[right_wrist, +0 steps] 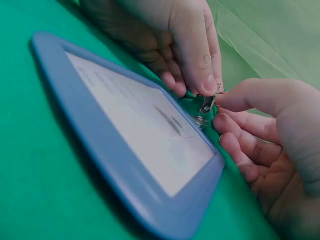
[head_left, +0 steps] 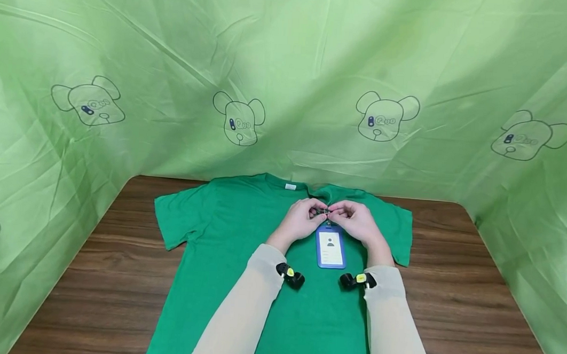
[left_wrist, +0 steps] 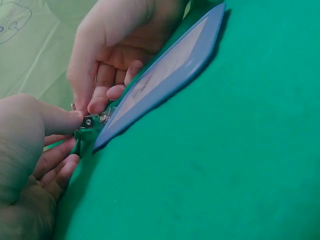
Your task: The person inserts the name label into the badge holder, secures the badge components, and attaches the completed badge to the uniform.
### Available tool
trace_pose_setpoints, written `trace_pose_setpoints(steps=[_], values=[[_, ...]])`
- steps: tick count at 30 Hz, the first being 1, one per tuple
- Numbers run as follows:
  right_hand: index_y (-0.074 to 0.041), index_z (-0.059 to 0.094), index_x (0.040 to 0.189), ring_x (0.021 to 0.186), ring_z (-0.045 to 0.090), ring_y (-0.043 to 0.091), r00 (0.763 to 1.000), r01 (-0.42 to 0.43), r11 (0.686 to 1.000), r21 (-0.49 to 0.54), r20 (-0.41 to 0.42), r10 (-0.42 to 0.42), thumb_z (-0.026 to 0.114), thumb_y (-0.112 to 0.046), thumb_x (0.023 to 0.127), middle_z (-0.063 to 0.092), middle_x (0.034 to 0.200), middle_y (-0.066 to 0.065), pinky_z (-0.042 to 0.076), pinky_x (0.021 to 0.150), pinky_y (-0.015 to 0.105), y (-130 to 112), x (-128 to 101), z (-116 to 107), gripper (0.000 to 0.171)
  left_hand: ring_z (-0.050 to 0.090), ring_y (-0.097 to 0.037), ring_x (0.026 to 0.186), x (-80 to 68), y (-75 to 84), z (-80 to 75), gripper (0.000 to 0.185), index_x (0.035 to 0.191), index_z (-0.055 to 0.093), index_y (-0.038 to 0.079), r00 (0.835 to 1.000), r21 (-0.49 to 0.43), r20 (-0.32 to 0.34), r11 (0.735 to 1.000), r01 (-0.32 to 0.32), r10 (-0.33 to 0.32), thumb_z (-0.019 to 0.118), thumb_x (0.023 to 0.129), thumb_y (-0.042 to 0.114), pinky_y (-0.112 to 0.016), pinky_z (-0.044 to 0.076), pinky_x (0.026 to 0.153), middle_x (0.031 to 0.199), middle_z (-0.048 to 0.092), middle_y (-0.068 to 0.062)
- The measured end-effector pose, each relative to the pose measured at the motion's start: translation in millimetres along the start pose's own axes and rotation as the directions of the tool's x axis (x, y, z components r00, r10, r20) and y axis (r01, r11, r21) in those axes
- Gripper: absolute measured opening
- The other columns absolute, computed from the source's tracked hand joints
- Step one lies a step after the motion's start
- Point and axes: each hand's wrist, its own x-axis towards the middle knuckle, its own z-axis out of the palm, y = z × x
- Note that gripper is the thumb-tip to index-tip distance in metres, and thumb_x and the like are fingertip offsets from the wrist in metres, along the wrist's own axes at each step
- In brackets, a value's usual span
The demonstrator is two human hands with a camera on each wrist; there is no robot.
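A blue-framed ID badge (head_left: 330, 247) with a white card lies on the chest of a green T-shirt (head_left: 247, 223). A small metal clip (right_wrist: 207, 103) joins the badge's top by a clear strap with a snap. My left hand (head_left: 302, 219) pinches the clip and a fold of shirt cloth, thumb on top and fingers beneath in the left wrist view. From the other side my right hand (head_left: 355, 222) pinches the clip's far end between thumb and forefinger, its other fingers loosely curled beside it. The fingertips of both hands nearly meet there and partly hide the clip.
The T-shirt is spread on a dark wood-grain table (head_left: 450, 292), collar toward the back edge. Light green cloth (head_left: 299, 55) printed with mouse heads hangs behind and at both sides. Black wrist cameras (head_left: 291, 276) sit over the shirt by both sleeves.
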Motion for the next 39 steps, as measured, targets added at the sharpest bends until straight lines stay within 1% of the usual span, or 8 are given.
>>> trace_pose_setpoints(steps=[6,13,18,23,25,29,32,39], values=[[-0.004,0.080,0.115,0.092,0.074,0.021,1.000,-0.028,1.000,-0.011,-0.006,0.028,0.078,-0.024,0.103,0.081,0.102,0.009,0.056,0.079,0.028,-0.4,-2.6,-2.5,0.023,0.059,-0.015,0.100,-0.2,1.0,1.6,0.025,0.130,0.075,0.016,1.000,0.007,-0.019,1.000,0.021,-0.020,0.073,0.108,0.026,-0.033,0.052,0.091,0.118,0.069,-0.001],[-0.004,0.082,0.112,0.089,0.075,0.023,1.000,-0.018,1.000,0.002,-0.007,0.018,0.078,-0.029,0.105,0.081,0.097,0.009,0.057,0.078,0.028,1.2,-2.4,-1.1,0.026,0.057,-0.016,0.099,-0.8,0.8,3.7,0.027,0.131,0.075,0.013,0.999,0.019,-0.020,0.999,0.028,-0.028,0.074,0.108,0.026,-0.032,0.050,0.090,0.117,0.068,-0.002],[-0.004,0.083,0.109,0.087,0.075,0.023,1.000,-0.013,1.000,-0.001,-0.010,0.013,0.077,-0.026,0.105,0.081,0.095,0.010,0.057,0.076,0.028,0.3,-2.4,-0.7,0.024,0.059,-0.017,0.100,1.0,-0.2,3.7,0.027,0.131,0.076,0.014,0.999,0.024,-0.011,0.999,0.033,-0.032,0.075,0.107,0.026,-0.033,0.052,0.091,0.120,0.070,-0.003],[-0.005,0.083,0.108,0.085,0.074,0.022,1.000,0.000,1.000,-0.013,-0.021,0.000,0.077,-0.024,0.106,0.080,0.093,0.009,0.056,0.074,0.028,1.4,-0.6,-1.3,0.020,0.060,-0.016,0.099,3.5,0.0,3.5,0.025,0.129,0.078,0.014,1.000,0.042,-0.016,0.999,0.018,-0.018,0.076,0.106,0.025,-0.033,0.052,0.090,0.118,0.071,-0.002],[-0.005,0.083,0.106,0.083,0.072,0.022,1.000,0.012,1.000,-0.023,-0.027,-0.013,0.077,-0.022,0.106,0.080,0.091,0.008,0.054,0.072,0.028,2.4,0.4,-1.6,0.018,0.060,-0.016,0.098,3.9,0.6,3.7,0.024,0.127,0.078,0.014,1.000,0.032,-0.024,0.999,0.017,-0.016,0.076,0.106,0.025,-0.032,0.052,0.089,0.115,0.071,-0.002],[-0.006,0.081,0.105,0.080,0.070,0.021,0.998,0.047,0.997,-0.059,-0.030,-0.049,0.075,-0.019,0.106,0.078,0.089,0.006,0.052,0.070,0.028,3.9,2.2,-1.3,0.015,0.060,-0.015,0.094,3.6,1.9,3.6,0.021,0.123,0.079,0.015,0.998,-0.013,-0.051,0.999,0.036,-0.036,0.079,0.104,0.024,-0.031,0.052,0.086,0.111,0.071,0.000],[-0.006,0.080,0.105,0.082,0.071,0.020,0.998,0.065,0.993,-0.100,-0.021,-0.067,0.074,-0.018,0.107,0.078,0.090,0.005,0.053,0.071,0.028,4.4,2.6,-1.0,0.013,0.060,-0.014,0.092,3.1,2.4,3.7,0.018,0.119,0.079,0.015,0.997,-0.034,-0.066,0.998,0.048,-0.050,0.081,0.103,0.024,-0.031,0.052,0.084,0.109,0.072,0.001],[-0.008,0.079,0.103,0.082,0.071,0.018,0.998,0.058,0.986,-0.158,-0.024,-0.063,0.074,-0.019,0.107,0.079,0.090,0.001,0.054,0.074,0.033,4.0,3.1,0.3,0.013,0.061,-0.012,0.091,3.0,1.8,5.6,0.013,0.115,0.080,0.017,0.997,-0.057,-0.068,0.998,0.026,-0.030,0.080,0.103,0.021,-0.030,0.052,0.083,0.109,0.075,0.003]])
